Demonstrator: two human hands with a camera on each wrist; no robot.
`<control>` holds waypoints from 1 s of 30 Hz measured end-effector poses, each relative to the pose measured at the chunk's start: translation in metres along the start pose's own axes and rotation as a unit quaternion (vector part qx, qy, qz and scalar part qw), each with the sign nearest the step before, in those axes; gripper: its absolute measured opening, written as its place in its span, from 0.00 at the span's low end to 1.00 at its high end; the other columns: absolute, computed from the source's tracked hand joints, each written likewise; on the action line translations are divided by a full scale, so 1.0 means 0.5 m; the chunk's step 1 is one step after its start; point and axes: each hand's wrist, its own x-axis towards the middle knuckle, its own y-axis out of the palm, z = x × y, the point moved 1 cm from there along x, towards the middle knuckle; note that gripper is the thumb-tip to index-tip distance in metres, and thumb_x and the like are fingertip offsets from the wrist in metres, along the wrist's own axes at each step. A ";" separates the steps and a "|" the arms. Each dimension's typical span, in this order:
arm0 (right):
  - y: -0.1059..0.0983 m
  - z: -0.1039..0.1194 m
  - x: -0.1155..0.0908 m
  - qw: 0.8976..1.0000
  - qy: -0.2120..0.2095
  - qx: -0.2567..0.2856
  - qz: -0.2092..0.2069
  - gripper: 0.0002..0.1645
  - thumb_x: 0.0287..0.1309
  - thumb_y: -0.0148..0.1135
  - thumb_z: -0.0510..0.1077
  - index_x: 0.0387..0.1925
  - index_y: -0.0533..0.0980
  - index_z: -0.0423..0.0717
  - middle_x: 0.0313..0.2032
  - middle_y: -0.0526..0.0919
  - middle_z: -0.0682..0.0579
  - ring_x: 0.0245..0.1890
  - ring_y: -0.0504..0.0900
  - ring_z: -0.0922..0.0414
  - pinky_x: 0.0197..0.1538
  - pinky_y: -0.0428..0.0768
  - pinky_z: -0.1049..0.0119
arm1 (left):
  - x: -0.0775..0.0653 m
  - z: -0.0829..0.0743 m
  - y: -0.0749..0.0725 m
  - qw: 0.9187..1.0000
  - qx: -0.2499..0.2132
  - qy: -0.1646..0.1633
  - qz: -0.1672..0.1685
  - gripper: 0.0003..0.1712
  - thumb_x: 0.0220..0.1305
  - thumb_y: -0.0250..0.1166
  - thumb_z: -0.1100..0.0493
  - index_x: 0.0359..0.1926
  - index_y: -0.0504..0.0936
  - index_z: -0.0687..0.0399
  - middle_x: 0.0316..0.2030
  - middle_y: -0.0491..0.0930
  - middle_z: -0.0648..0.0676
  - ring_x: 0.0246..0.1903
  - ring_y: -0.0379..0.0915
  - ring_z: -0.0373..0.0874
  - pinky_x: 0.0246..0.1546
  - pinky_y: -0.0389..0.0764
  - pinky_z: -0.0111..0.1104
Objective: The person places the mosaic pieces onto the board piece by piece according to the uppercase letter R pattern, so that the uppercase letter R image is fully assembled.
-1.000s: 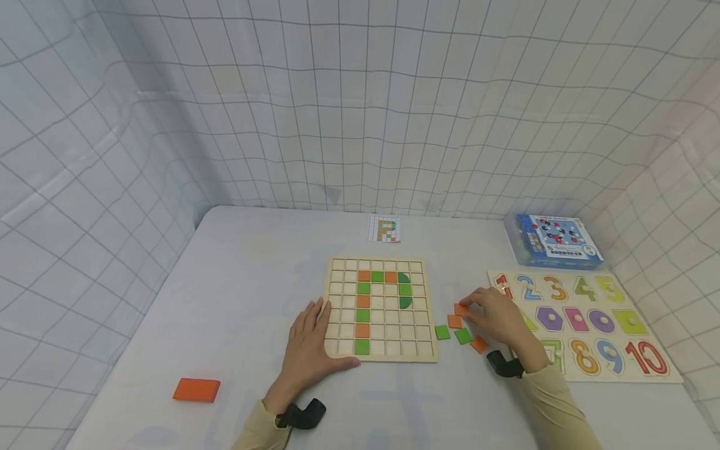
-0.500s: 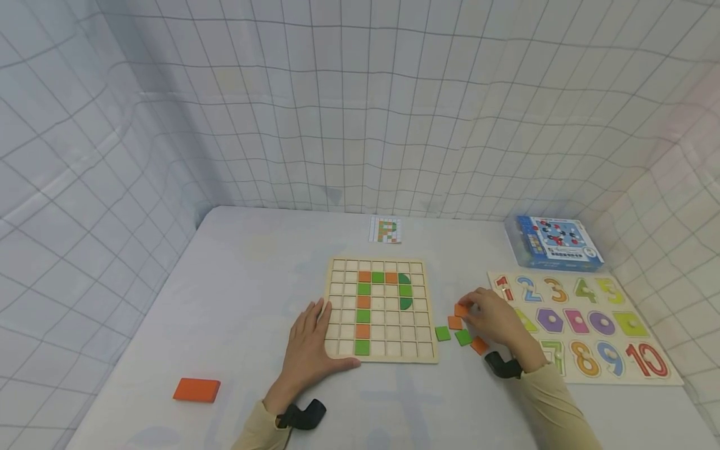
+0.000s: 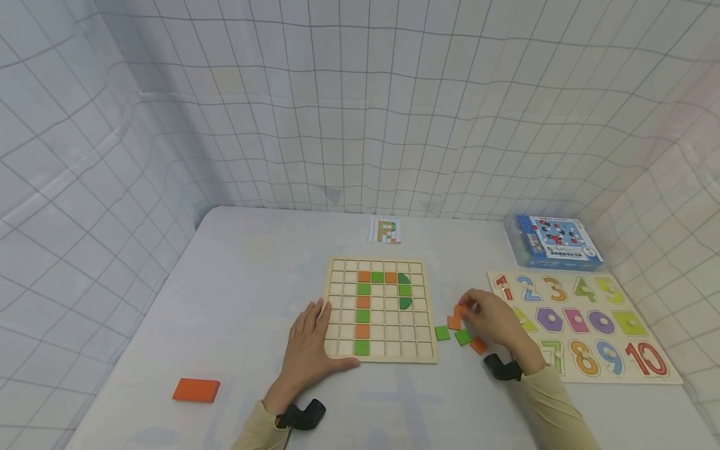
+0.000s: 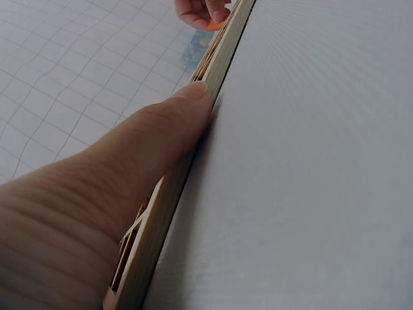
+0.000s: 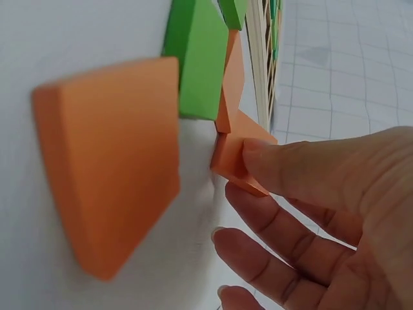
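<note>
My left hand (image 3: 306, 344) rests at the left front corner of a wooden grid board (image 3: 388, 332), fingers along its left side and thumb at the front edge. In the left wrist view the thumb (image 4: 161, 126) lies against the board's edge (image 4: 164, 206). Orange and green squares and two dark green rounded pieces (image 3: 405, 303) fill some cells. Right of the board, my right hand (image 3: 495, 317) pinches an orange square tile (image 5: 233, 155) between thumb and index finger. Another orange tile (image 3: 454, 323), two green tiles (image 3: 463, 337) and a nearer orange tile (image 5: 116, 155) lie beside it.
A pattern card (image 3: 385, 229) lies behind the board. On the right are a number and shape puzzle (image 3: 585, 331), partly under the right hand, and a blue box (image 3: 557, 244). An orange block (image 3: 196, 390) lies at the front left. Gridded cloth walls enclose the table.
The right hand stays by the loose tiles, with its fingers now covering a little more of the pinched orange tile. The left hand has not visibly moved.
</note>
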 end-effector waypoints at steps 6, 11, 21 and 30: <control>-0.005 -0.003 0.002 1.000 -0.001 0.005 0.017 0.06 0.55 0.66 0.39 0.33 0.76 0.49 0.27 0.74 0.57 0.26 0.69 0.57 0.27 0.70 0.64 | 0.000 -0.001 0.000 1.000 -0.005 0.001 -0.001 0.71 0.34 0.71 0.27 0.72 0.53 0.62 0.70 0.51 0.62 0.69 0.41 0.58 0.64 0.48 0.52; -0.010 0.000 0.003 1.000 -0.019 0.006 0.023 0.07 0.55 0.67 0.41 0.31 0.74 0.50 0.25 0.73 0.59 0.23 0.69 0.58 0.25 0.69 0.65 | 0.000 -0.001 -0.001 1.000 -0.006 0.001 0.000 0.71 0.34 0.71 0.27 0.72 0.52 0.62 0.70 0.50 0.62 0.69 0.40 0.57 0.64 0.48 0.52; 0.017 0.048 0.029 0.997 -0.070 0.014 -0.006 0.07 0.57 0.65 0.42 0.32 0.73 0.51 0.26 0.73 0.60 0.23 0.69 0.60 0.24 0.69 0.67 | -0.001 -0.001 -0.003 1.000 -0.006 -0.001 0.001 0.71 0.34 0.72 0.28 0.72 0.52 0.63 0.70 0.51 0.62 0.69 0.40 0.58 0.64 0.47 0.52; 0.046 0.107 0.067 0.990 -0.136 0.012 -0.034 0.08 0.56 0.68 0.47 0.32 0.75 0.53 0.27 0.75 0.64 0.27 0.71 0.63 0.29 0.72 0.67 | 0.000 0.000 0.000 1.000 -0.006 -0.001 0.003 0.72 0.34 0.71 0.27 0.72 0.52 0.62 0.71 0.50 0.62 0.69 0.40 0.57 0.64 0.47 0.52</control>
